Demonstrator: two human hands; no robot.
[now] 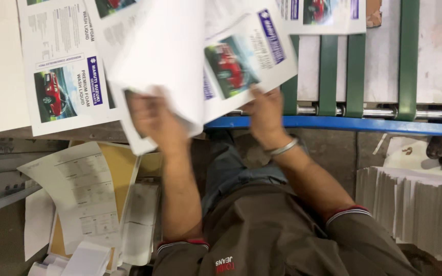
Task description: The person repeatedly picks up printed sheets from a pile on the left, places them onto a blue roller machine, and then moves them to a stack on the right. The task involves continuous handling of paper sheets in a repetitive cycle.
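Sheets of printed paper [195,61], a loose batch of them, sit in the top middle of the frame, held up by both hands. They're white with a blue strip and a small picture of a red car, and the front ones are curling and blurred, so mid-flip from the look of it. Left hand [152,115] grips the lower edge of the batch just left of centre, fingers wrapped round the paper, though it's too smeared to tell how tightly. Right hand [264,110] is at the lower right edge of the same batch, fingers pressed up behind the sheets with the thumb side toward us, and there's a metal bangle [284,147] on that wrist.

Not much in the way of real containers. Closest thing is the blue-framed machine bed [333,122] on the upper right, with green belts [356,71] running over a steel roller [379,111], and one more printed sheet [328,15] lying at its top end.

Upper left has a flat pile of the same printed sheets [65,66] on a table. Lower left is a messy heap of forms and yellowish card [93,199]. Lower right there's a thick stack of blank white paper [415,204] seen edge-on.
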